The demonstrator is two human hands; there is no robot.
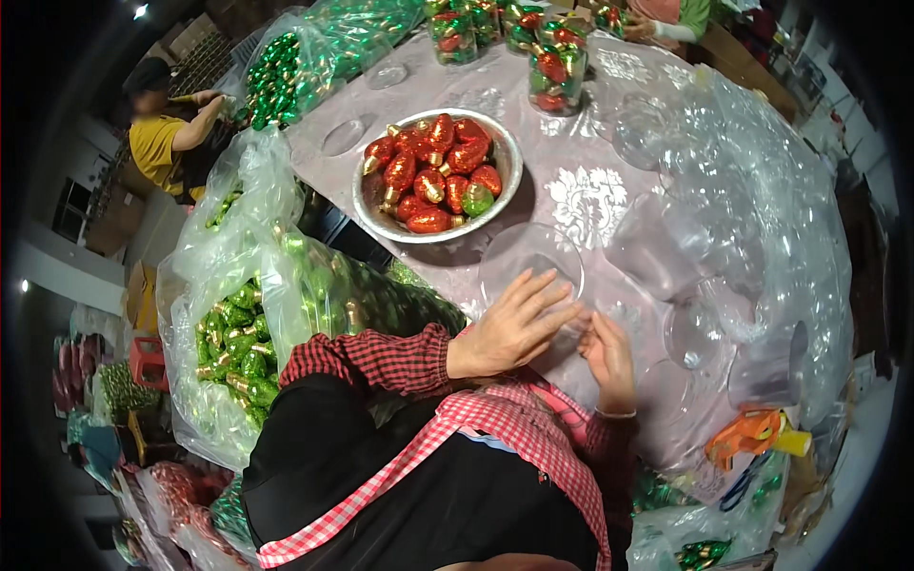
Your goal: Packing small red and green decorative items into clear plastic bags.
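Note:
My left hand [509,328] lies flat, fingers spread, on a clear round plastic container [529,259] on the patterned tablecloth [590,200]. My right hand [609,357] is just right of it, fingers curled at the container's near edge; whether it grips anything is hidden. Beyond the container stands a metal bowl [506,157] heaped with red foil-wrapped sweets [430,171] and one green sweet.
A big clear bag of green foil sweets [238,343] stands at my left. Clear bags of empty plastic containers [752,238] fill the right. Filled jars [557,67] stand at the far edge. An orange tape dispenser [752,433] lies at lower right. A person in yellow [167,143] works at far left.

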